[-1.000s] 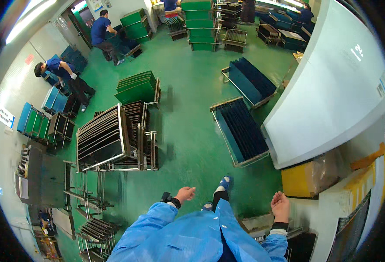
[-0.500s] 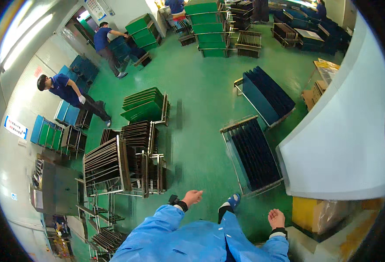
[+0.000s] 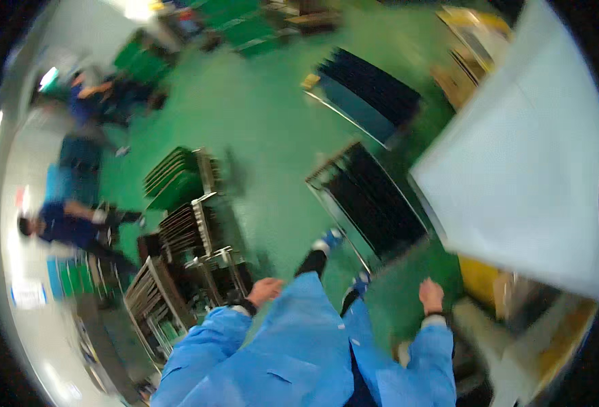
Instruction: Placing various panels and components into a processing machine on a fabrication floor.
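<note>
My left hand (image 3: pixel 265 292), in a blue sleeve with a dark cuff, hangs before me beside the dark slotted racks. Nothing shows in it, but its fingers are smeared by motion. Off to the right, my right hand (image 3: pixel 432 296) is held low with no object visible in it; blur hides how its fingers lie. The nearest thing ahead of it is a metal-framed rack of dark panels (image 3: pixel 374 203) on the floor. Neither hand touches anything that I can make out. My feet, in blue footwear (image 3: pixel 330 239), stand near that rack's left side.
Stacked metal racks (image 3: pixel 184 230) and green panels (image 3: pixel 177 183) stand left. Another rack with dark panels (image 3: pixel 367 95) lies ahead. A large pale surface (image 3: pixel 516 156) borders my right, above a yellow box (image 3: pixel 479 278). One person (image 3: pixel 75 224) is at the far left; another (image 3: pixel 89 102) is beyond.
The view has turned and moved forward, so the racks and people shift left. Both my feet now show. My left hand sits further left and a little higher; my right hand has risen.
</note>
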`<control>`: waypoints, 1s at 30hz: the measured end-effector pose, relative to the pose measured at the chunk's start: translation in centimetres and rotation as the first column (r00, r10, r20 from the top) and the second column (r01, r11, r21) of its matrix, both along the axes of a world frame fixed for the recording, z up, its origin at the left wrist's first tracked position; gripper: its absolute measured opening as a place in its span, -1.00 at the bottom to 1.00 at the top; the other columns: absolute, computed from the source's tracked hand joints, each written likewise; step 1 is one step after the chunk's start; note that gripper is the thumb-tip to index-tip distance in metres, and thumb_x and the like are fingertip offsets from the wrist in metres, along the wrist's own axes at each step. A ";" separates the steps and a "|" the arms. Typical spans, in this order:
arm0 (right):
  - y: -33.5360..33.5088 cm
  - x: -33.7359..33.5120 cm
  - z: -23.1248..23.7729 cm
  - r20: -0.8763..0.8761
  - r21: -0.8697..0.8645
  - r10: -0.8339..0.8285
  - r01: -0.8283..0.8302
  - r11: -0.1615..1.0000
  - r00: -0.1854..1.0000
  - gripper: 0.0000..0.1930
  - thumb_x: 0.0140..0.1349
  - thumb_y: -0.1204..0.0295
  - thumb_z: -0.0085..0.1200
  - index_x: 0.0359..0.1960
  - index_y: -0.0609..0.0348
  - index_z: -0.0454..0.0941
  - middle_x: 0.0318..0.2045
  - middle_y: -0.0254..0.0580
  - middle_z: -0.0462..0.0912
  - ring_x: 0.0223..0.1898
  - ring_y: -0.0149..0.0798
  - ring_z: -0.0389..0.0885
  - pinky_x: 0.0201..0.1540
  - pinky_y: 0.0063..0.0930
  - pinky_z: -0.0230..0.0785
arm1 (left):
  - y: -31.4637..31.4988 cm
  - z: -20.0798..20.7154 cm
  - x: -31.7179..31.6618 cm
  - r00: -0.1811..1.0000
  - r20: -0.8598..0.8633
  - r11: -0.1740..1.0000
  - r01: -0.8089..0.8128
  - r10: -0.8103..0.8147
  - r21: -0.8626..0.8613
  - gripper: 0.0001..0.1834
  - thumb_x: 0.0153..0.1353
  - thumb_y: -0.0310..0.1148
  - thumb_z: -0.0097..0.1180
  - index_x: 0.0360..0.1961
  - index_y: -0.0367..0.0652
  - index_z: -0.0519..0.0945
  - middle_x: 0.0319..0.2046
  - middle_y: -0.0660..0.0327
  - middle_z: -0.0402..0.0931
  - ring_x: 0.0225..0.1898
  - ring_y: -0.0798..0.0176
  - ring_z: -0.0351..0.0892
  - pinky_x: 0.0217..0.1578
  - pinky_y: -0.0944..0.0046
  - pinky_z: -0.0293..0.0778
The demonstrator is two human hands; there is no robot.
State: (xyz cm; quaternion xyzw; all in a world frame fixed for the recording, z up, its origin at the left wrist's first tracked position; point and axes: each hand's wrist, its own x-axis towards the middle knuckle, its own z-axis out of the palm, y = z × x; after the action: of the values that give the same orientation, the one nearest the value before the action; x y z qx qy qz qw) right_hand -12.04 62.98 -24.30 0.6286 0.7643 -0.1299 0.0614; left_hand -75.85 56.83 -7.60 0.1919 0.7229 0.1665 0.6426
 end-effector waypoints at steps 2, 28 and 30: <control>1.8 -5.3 1.3 -0.473 -0.748 -0.865 0.443 0.495 0.168 -0.78 0.14 0.19 0.10 -0.44 0.06 0.48 -0.57 -0.30 0.53 -0.54 -0.26 0.49 -0.53 -0.31 0.31 | -0.2 0.0 -5.1 0.994 0.023 0.989 -0.101 0.104 -0.104 -0.66 0.25 -0.12 0.08 -0.35 -0.25 0.55 -0.56 0.24 0.50 -0.52 0.32 0.50 -0.51 0.31 0.43; -1.5 -20.7 -22.2 -0.368 -0.641 -0.828 0.760 -0.103 -0.423 -0.35 0.15 0.01 0.12 0.09 0.33 0.39 0.03 -0.07 0.48 0.08 -0.12 0.41 0.13 -0.17 0.17 | 19.3 -14.5 5.2 0.184 -0.584 0.212 0.977 -0.790 0.021 -0.63 0.00 -0.25 0.25 -0.14 -0.12 0.56 -0.11 0.13 0.45 -0.04 0.00 0.38 -0.01 0.08 0.31; 1.1 -20.0 -22.6 -0.274 -0.658 -0.776 0.699 -0.279 -0.568 -0.29 0.13 0.00 0.14 0.16 0.33 0.33 0.13 -0.03 0.41 0.16 -0.10 0.34 0.20 -0.17 0.12 | 19.1 -15.3 5.1 0.194 -0.561 0.258 0.966 -0.805 -0.036 -0.62 -0.01 -0.26 0.25 -0.13 -0.10 0.54 -0.07 0.19 0.43 -0.02 0.01 0.36 -0.04 0.07 0.32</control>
State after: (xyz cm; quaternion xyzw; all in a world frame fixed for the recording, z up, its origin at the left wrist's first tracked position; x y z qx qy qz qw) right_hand -32.04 64.09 -46.86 0.8476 -0.1315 -0.3884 -0.3367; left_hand -70.80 75.90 -22.92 0.7154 0.5620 -0.1784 0.3749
